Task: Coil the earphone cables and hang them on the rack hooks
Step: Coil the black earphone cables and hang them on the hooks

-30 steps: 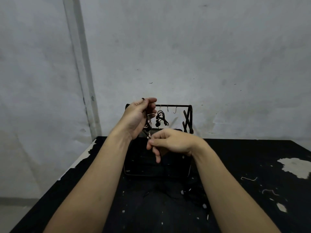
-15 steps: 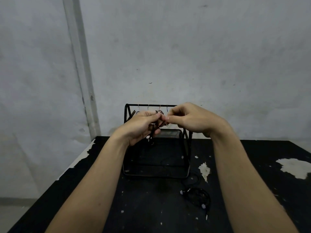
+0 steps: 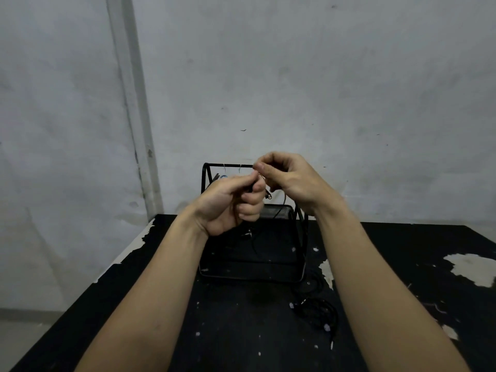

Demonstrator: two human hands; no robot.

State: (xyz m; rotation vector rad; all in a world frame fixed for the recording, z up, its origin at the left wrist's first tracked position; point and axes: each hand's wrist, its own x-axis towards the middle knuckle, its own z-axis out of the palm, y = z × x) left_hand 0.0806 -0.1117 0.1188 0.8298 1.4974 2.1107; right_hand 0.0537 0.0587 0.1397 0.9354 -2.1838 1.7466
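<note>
A black wire rack [image 3: 205,175] with a top bar and small hooks [image 3: 240,168] stands on a mesh tray at the back of the table. My left hand [image 3: 230,202] is closed in a fist around a black earphone cable [image 3: 252,238], whose earbud end dangles below the fist. My right hand [image 3: 287,178] pinches the same cable with thumb and forefinger just in front of the top bar. Another earphone set [image 3: 318,311] lies loosely heaped on the table to the right of the tray. My hands hide the middle hooks.
The black table [image 3: 241,331] has chipped paint patches, a large one at the right [image 3: 472,267]. The table's left edge [image 3: 126,256] runs diagonally. A grey wall stands close behind the rack.
My right hand rose from below the left hand up to the rack's bar, pinching the cable. My left hand lowered a little and closed into a fist around the cable.
</note>
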